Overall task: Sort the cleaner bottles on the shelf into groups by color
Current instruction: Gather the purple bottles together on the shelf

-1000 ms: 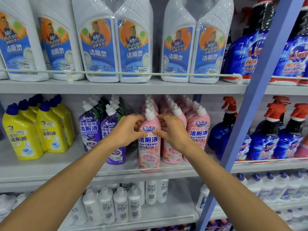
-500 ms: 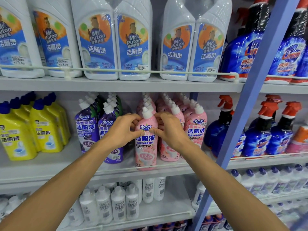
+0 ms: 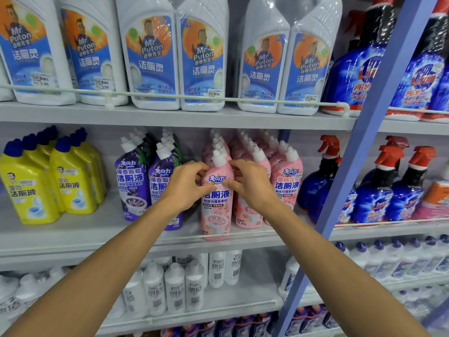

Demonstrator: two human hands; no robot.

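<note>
Little has moved in the last second: both hands stay on the same pink bottle (image 3: 216, 215), which stands upright where it did, at the front edge of the middle shelf (image 3: 73, 239). The left hand (image 3: 185, 187) grips its left shoulder and the right hand (image 3: 252, 184) its right shoulder. On each hand the fingers curl in near the white cap and the thumb presses the label.

This bottle heads the left row of the pink group (image 3: 288, 181), which runs back toward the rear wall. Just left stand the purple bottles (image 3: 132, 183) in two rows. Further left, with a gap between, are the yellow bottles (image 3: 26, 188) with blue caps.

The shelving is pale grey metal. A blue post (image 3: 379, 117) slants up the right side. Beyond it, blue spray bottles (image 3: 371, 198) with red triggers stand behind a thin rail.

The shelf above holds large white jugs (image 3: 150, 59) with blue labels, kept in by a white rail (image 3: 170, 95). The shelf below holds small white bottles (image 3: 175, 288).
</note>
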